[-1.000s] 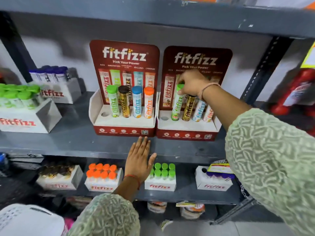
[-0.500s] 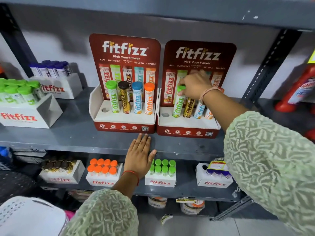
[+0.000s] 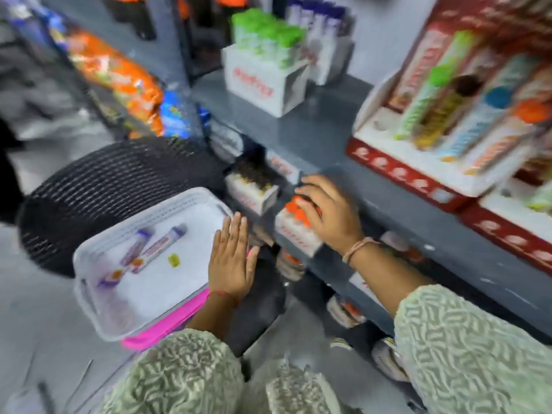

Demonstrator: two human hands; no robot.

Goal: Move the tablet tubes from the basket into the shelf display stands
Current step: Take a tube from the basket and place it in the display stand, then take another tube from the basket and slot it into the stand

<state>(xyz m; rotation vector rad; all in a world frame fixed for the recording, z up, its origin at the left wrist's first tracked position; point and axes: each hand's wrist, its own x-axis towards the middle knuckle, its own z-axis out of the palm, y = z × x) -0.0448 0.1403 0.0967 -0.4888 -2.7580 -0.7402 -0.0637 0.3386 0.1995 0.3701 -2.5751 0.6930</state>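
The view is motion-blurred. A white plastic basket (image 3: 98, 318) sits low on the left and holds three purple-capped tablet tubes (image 3: 162, 245). My left hand (image 3: 231, 258) is flat and open at the basket's right edge, holding nothing. My right hand (image 3: 325, 213) hovers with loosely curved, empty fingers in front of the lower shelf, just over a box of orange-capped tubes (image 3: 295, 234). The red display stand (image 3: 418, 177) on the upper shelf at right holds a green, a brown, a blue and an orange-capped tube (image 3: 484, 121). A second red stand (image 3: 507, 231) is partly cut off at the right edge.
A black mesh stool or bin (image 3: 104, 189) stands behind the basket, which rests on something pink (image 3: 167, 324). A white box of green-capped tubes (image 3: 263, 79) is on the grey shelf (image 3: 328, 127). Orange snack bags (image 3: 113, 70) hang at far left.
The view has swung down and left, bringing the basket into sight. My right hand left the green-capped tube in the right stand and dropped to the lower shelf. My left hand moved off the shelf edge to the basket.
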